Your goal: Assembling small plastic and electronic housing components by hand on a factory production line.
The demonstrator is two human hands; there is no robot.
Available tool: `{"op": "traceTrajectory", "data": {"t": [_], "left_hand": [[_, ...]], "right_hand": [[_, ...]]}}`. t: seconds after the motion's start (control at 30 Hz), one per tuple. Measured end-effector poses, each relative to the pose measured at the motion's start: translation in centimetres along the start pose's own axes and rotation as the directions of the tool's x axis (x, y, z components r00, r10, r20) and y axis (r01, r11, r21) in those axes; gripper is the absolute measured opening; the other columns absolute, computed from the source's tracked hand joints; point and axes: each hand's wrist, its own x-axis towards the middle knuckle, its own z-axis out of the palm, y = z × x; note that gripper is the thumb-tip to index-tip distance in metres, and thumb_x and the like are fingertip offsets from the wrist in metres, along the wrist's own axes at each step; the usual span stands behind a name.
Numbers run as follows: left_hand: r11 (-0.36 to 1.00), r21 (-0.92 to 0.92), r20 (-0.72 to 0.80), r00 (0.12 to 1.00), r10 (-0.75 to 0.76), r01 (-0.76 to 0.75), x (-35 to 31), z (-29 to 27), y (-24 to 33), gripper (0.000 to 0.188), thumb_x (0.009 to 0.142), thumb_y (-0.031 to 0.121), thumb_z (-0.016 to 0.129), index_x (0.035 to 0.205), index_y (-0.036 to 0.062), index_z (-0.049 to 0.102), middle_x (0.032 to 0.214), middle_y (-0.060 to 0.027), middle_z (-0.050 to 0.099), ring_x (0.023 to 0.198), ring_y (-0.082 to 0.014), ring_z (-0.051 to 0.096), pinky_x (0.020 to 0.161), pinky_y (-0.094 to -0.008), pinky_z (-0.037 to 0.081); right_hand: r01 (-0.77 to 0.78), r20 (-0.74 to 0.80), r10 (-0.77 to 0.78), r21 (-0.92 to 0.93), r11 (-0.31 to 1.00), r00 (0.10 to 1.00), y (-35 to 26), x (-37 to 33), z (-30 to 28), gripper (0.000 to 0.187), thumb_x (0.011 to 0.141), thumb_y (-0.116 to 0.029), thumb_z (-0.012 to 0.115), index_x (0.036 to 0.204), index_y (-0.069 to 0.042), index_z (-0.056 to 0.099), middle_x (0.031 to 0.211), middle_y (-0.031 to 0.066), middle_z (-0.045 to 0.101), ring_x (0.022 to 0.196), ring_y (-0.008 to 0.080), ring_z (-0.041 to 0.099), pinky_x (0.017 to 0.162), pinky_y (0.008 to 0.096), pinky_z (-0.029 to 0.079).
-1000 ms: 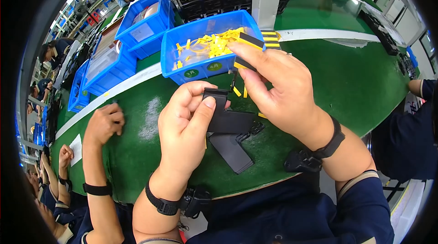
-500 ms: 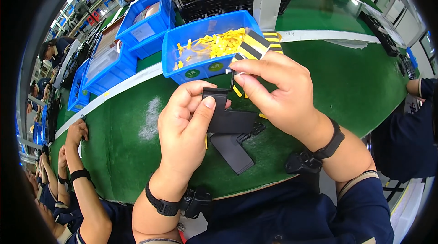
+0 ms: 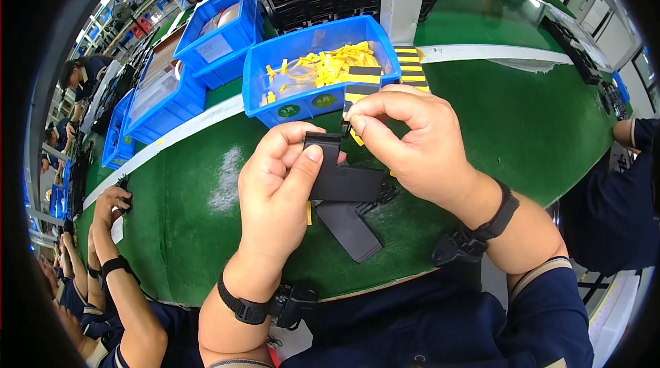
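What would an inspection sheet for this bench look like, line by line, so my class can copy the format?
Surface: green table, whitish patch left of the hands.
Job's things: black plate held; dark part on the table, partly hidden behind it; bin with yellow strips.
Clutter: loose yellow bits near the hands.
Hands: left grips the plate; right pinches a small black piece; a striped sheet shows by its fingers, grip on it unclear.
Cables: nothing seen.
Surroundings: more blue bins, a post, co-workers at the benches.
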Motion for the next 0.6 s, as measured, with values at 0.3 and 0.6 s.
{"op": "traceTrajectory", "data": {"t": [0.3, 0.6], "left_hand": [[0.472, 0.844, -0.304, 0.952, 0.029, 0.255, 2.8, -11.4, 2.2, 0.021, 0.082, 0.008, 0.053, 0.100, -0.0039, 0.056, 0.080, -0.0125, 0.063, 0.072, -0.0175, 0.062, 0.067, -0.0282, 0.048], [0.846, 0.488, 0.032, 0.973, 0.228, -0.215, 1.3, -2.2, 0.3, 0.023, 0.076, 0.000, 0.066, 0.098, 0.0010, 0.061, 0.087, -0.0045, 0.063, 0.076, -0.0096, 0.059, 0.071, -0.0235, 0.048]], "right_hand": [[-0.051, 0.025, 0.049, 0.087, 0.995, 0.999, -0.2, -0.1, 0.3, 0.040, 0.083, -0.003, 0.059, 0.122, -0.004, 0.052, 0.073, 0.0046, 0.063, 0.072, 0.0106, 0.061, 0.070, 0.0250, 0.047], [-0.197, 0.167, 0.170, 0.164, 0.966, 0.971, -0.4, -0.7, 0.9, 0.059, 0.083, -0.002, 0.060, 0.136, -0.003, 0.035, 0.079, 0.0037, 0.063, 0.076, 0.0095, 0.060, 0.079, 0.0246, 0.044]]}}
